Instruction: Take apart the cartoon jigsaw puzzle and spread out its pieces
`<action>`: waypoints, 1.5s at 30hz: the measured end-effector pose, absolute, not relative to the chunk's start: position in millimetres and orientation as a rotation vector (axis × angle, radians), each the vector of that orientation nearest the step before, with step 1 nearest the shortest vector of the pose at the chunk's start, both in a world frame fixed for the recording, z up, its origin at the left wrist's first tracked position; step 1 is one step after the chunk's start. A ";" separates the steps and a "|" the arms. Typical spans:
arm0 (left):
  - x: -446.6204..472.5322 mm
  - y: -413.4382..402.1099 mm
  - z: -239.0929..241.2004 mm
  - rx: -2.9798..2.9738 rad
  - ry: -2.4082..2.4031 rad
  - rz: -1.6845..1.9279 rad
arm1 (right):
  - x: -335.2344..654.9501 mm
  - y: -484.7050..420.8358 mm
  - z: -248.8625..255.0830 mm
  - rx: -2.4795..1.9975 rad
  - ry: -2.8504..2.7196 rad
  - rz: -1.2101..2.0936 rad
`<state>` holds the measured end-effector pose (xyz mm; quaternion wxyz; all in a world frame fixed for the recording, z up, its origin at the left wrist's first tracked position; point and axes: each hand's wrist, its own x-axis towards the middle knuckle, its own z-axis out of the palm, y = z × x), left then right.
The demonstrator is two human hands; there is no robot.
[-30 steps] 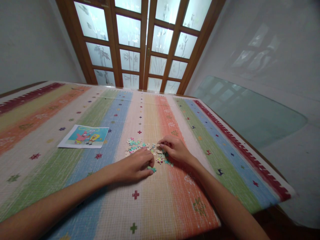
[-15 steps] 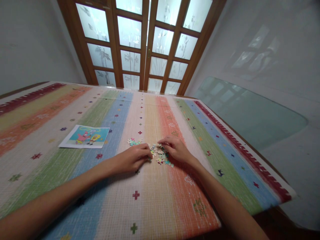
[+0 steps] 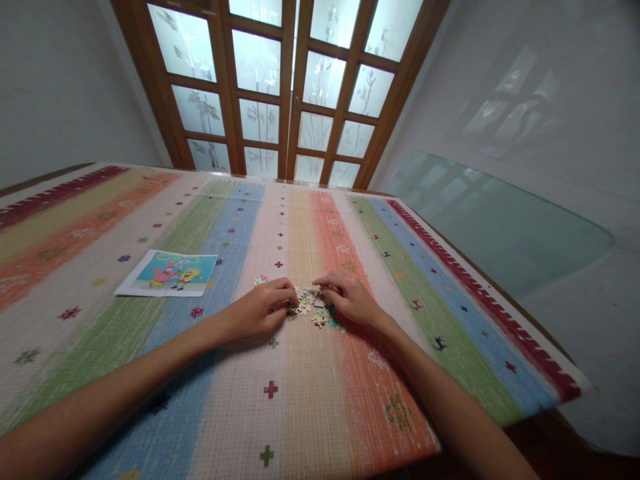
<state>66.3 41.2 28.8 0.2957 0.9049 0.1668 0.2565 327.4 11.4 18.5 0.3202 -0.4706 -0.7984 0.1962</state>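
Observation:
A small heap of jigsaw puzzle pieces (image 3: 306, 301) lies on the striped tablecloth between my two hands. My left hand (image 3: 267, 307) is at the heap's left side, fingers curled down and pinched on a greenish puzzle piece (image 3: 291, 312), mostly covered by the fingertips. From the right, my right hand (image 3: 347, 298) reaches over the heap with index finger and thumb closed around a pale puzzle piece (image 3: 317, 291). Several more colourful pieces (image 3: 320, 321) lie just below its fingers. Beyond my left hand, a few joined-looking pieces (image 3: 260, 280) are partly hidden by it.
A printed cartoon picture (image 3: 175, 273) on white paper lies flat to the left of the hands. The striped tablecloth (image 3: 240, 413) covers the large table. Wooden doors with frosted panes (image 3: 260, 120) stand behind, and a pale wall (image 3: 565, 120) runs along the right.
My left hand has shifted slightly left and away from me, now covering more of the pieces behind it. My right hand stays over the heap with little movement.

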 end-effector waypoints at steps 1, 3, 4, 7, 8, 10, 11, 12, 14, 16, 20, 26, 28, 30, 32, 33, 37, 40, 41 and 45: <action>66.5 41.8 28.1 2.406 0.445 0.693 | 327.0 11.2 18.1 -1.254 -2.079 0.533; 66.9 42.7 27.5 2.399 0.462 0.731 | 326.2 11.0 17.2 -1.267 -2.072 0.542; 67.1 42.7 27.7 2.391 0.481 0.755 | 325.9 11.0 17.0 -1.264 -2.080 0.518; 68.1 41.5 29.3 2.362 0.553 0.826 | 324.4 10.5 18.4 -1.243 -2.081 0.396; 68.6 40.7 29.8 2.350 0.575 0.846 | 323.4 10.0 19.8 -1.228 -2.077 0.387; 69.7 38.9 30.6 2.312 0.610 0.878 | 319.8 8.2 23.2 -1.169 -2.097 0.442; 70.4 37.8 30.9 2.291 0.618 0.885 | 317.4 7.0 24.9 -1.126 -2.121 0.485; 71.0 36.6 31.3 2.271 0.621 0.888 | 314.7 5.7 26.5 -1.077 -2.145 0.522; 72.3 33.8 32.4 2.254 0.606 0.889 | 309.2 2.9 28.9 -0.991 -2.164 0.557; 73.6 31.1 34.0 2.272 0.586 0.900 | 305.0 0.6 30.1 -0.942 -2.163 0.560; 76.0 28.0 37.1 2.320 0.557 0.928 | 302.4 -1.6 31.2 -0.962 -2.186 0.573; 77.5 27.7 39.0 2.351 0.528 0.932 | 303.5 -1.7 30.8 -0.948 -2.219 0.540; 78.0 28.0 39.0 2.358 0.516 0.928 | 304.5 -1.3 30.5 -0.947 -2.196 0.564; 78.7 28.1 38.8 2.369 0.476 0.932 | 305.7 -0.7 30.5 -0.969 -2.171 0.629; 79.3 27.6 38.3 2.381 0.414 0.946 | 306.9 0.2 30.8 -1.003 -2.139 0.722; 79.5 27.2 38.1 2.387 0.383 0.948 | 307.5 0.9 31.0 -1.025 -2.116 0.769; 78.3 27.2 36.5 2.431 0.336 0.907 | 310.1 4.7 32.0 -1.125 -2.056 0.789; 75.5 31.8 32.8 2.465 0.400 0.866 | 314.5 8.1 32.7 -1.168 -2.141 0.663; 74.3 34.1 30.9 2.473 0.430 0.849 | 316.4 9.2 32.5 -1.183 -2.171 0.623; 69.1 43.4 22.0 2.504 0.519 0.784 | 323.9 11.9 28.5 -1.271 -2.209 0.483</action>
